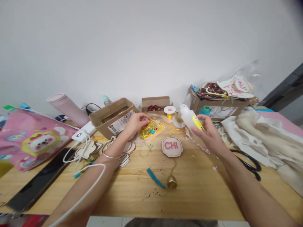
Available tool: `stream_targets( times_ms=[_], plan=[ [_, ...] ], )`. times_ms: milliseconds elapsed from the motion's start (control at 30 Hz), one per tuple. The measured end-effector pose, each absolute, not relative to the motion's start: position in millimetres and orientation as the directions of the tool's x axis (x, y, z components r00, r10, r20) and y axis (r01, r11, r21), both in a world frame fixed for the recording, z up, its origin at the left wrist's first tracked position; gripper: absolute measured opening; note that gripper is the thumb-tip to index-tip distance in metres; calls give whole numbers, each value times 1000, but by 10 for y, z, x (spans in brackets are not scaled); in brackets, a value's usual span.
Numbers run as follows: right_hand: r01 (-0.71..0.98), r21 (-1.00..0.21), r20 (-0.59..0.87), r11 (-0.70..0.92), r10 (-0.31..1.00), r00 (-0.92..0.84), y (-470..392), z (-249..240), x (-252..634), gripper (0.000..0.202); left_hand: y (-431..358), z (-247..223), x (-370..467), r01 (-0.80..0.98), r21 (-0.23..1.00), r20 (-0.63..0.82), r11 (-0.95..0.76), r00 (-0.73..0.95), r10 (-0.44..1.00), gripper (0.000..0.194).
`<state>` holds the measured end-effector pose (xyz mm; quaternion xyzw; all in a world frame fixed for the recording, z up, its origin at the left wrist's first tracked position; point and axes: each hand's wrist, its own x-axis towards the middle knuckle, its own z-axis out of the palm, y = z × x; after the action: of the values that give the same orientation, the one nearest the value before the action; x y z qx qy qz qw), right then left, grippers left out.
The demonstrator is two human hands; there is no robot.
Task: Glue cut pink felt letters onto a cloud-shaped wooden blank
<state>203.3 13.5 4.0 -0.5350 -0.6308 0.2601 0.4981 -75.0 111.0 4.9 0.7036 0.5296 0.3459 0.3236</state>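
Observation:
My right hand (206,131) grips a white plastic glue bottle (187,114) with a yellow label, tilted above the table. My left hand (139,121) is closed in a pinch at the edge of a tangle of yellow and green cords (151,130); what its fingertips hold is too small to make out. Between my hands, nearer to me, lies a white scalloped patch (172,147) with pink "CHI" lettering. A cord runs from it to a brass bell (171,182). A blue ribbon strip (155,178) lies left of the bell.
A spool of yellow thread (169,112) stands behind the patch. Cardboard boxes (113,117) line the wall. At left are wooden cutouts (88,149), a phone (40,179), a white cable and a pink tumbler (68,108). Black-handled scissors (248,162) and white cloth (258,135) lie right.

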Motion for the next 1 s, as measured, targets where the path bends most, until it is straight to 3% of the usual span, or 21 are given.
stream_targets(
  times_ms=[67, 167, 267, 367, 500, 567, 633, 700, 800, 1000],
  plan=[
    [358, -896, 316, 263, 944, 97, 124, 78, 2077, 41, 1017, 57, -720, 333, 930, 130, -157, 102, 986, 23],
    [-4, -964, 257, 264, 941, 221, 120, 108, 2105, 42, 892, 133, -672, -41, 999, 23, -23, 3, 1000, 30],
    [-406, -878, 175, 253, 960, 219, 116, 99, 2075, 44, 812, 238, -666, -341, 939, -65, 56, -15, 998, 36],
    [-608, -773, 98, 179, 981, 165, 116, 85, 2005, 45, 756, 287, -687, -443, 897, 7, 1, 17, 1000, 37],
    [-760, -647, -30, 64, 994, 109, 161, 124, 1923, 31, 602, 210, -645, -292, 952, 136, -94, 127, 982, 29],
    [-789, -614, -95, -22, 994, 47, 202, 169, 1897, 26, 475, 145, -589, -90, 986, 152, -139, 153, 976, 26],
    [-787, -600, -168, -142, 984, -50, 242, 212, 1866, 37, 332, 89, -536, 134, 970, 167, -205, 248, 954, 23],
    [-764, -598, -221, -242, 966, -133, 273, 232, 1820, 43, 192, 46, -503, 298, 900, 174, -317, 423, 889, 19],
    [-726, -636, -203, -260, 965, -168, 293, 200, 1715, 34, 15, -18, -492, 434, 721, 195, -540, 621, 759, 15],
    [-640, -769, -38, -1, 998, 44, 220, 1, 1481, 22, -243, -241, -466, 453, 399, 247, -797, 784, 570, 12]
  ],
)
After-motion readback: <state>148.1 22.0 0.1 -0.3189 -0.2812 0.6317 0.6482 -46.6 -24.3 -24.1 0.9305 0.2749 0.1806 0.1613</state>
